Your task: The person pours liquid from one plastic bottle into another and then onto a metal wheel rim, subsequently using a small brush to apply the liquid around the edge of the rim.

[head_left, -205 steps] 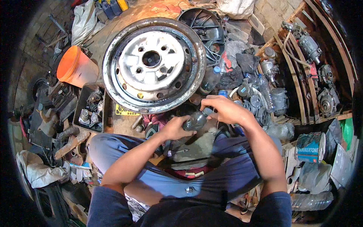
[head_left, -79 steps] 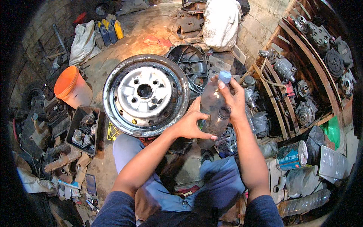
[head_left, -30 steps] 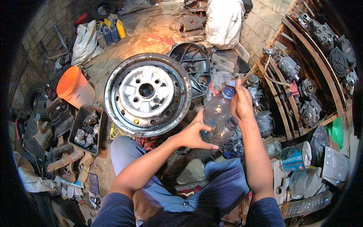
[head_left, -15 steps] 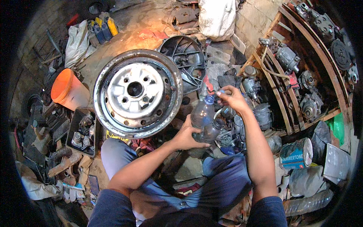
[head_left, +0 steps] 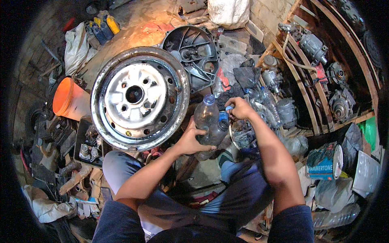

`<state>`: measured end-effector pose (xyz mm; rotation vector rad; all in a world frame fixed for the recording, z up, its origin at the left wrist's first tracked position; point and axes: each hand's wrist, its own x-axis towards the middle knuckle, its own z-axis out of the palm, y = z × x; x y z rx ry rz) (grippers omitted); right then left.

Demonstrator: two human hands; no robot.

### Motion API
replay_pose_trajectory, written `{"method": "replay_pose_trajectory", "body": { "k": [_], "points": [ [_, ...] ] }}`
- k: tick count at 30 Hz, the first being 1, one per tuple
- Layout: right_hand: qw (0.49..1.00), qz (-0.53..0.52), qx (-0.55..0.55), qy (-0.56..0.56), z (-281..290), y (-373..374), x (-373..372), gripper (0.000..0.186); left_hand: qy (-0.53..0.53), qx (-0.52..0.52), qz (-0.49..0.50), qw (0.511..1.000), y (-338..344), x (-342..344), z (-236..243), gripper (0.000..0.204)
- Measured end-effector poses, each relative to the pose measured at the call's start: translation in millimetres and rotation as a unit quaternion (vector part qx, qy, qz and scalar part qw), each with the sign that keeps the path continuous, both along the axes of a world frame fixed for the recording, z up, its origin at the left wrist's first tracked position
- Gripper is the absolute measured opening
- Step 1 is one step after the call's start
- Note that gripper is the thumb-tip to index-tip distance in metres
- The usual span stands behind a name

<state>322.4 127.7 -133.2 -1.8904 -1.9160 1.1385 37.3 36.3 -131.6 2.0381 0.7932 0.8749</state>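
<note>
My left hand (head_left: 190, 137) is closed around a clear plastic bottle (head_left: 204, 115) with an open blue-ringed neck. A smaller, darker bottle (head_left: 219, 131) is pressed beside it; whether that hand grips both is hard to see. Just right of the necks, my right hand (head_left: 242, 108) pinches a small blue cap (head_left: 229, 108). Another blue bottle top (head_left: 223, 116) shows below it. To the left lies a silver-and-rusty steel wheel rim (head_left: 121, 81), overlapping a dark metal housing (head_left: 190, 40).
At left are an orange bucket (head_left: 71, 99), a bin of parts (head_left: 80, 133), sacks and jerrycans (head_left: 101, 28). At right, a wooden rack (head_left: 300, 89) holds machine units, above a paint can (head_left: 322, 162). Scrap and plastic bottles surround my crossed legs.
The blue cap has come off the larger bottle into my right hand, which moved lower and left over the last half second. The bottles and left hand shifted left as the view tilted slightly.
</note>
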Motion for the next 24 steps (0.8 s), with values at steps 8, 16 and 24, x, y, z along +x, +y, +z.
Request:
{"method": "replay_pose_trajectory", "body": {
  "k": [8,16,24],
  "points": [
    [0.995,0.05,-0.011,-0.087,-7,-9,-2,0.038,0.015,0.004,-0.015,1.0,-4,-11,2,0.064],
    [0.993,0.06,0.0,-0.101,-13,-11,7,0.037,0.026,-0.039,-0.011,0.999,-9,-16,11,0.069],
    [0.982,0.113,-0.091,0.123,22,-8,-7,0.054,0.028,-0.058,-0.01,0.998,-9,-17,15,0.066]
  ]
}}
